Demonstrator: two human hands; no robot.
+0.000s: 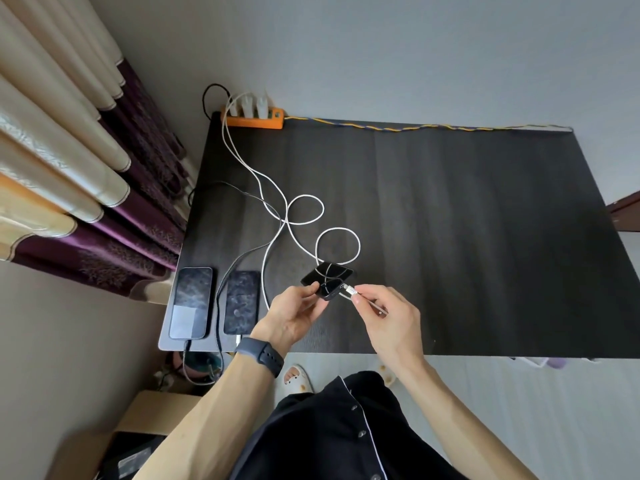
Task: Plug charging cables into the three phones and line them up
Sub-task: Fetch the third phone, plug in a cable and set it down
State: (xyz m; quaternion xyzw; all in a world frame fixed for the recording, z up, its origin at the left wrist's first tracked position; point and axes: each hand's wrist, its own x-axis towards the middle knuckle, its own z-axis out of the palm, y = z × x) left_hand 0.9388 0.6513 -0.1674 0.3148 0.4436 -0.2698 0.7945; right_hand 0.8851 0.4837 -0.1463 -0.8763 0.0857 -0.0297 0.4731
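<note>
My left hand (294, 315) holds a dark phone (327, 280) tilted above the black table (467, 237), its bottom end toward me. My right hand (388, 315) pinches the plug of a white braided cable (350, 290) right at that phone's port; I cannot tell whether it is seated. Two more phones lie side by side at the table's near left corner. The left one (192, 301) has a dark cable in its bottom end. The second (241, 302) has a white plug at its bottom edge.
An orange power strip (254, 119) with white chargers sits at the table's far left corner. White cables (304, 216) loop across the middle-left of the table. Curtains (69, 161) hang to the left. A cardboard box (145, 420) stands on the floor below the table's left corner.
</note>
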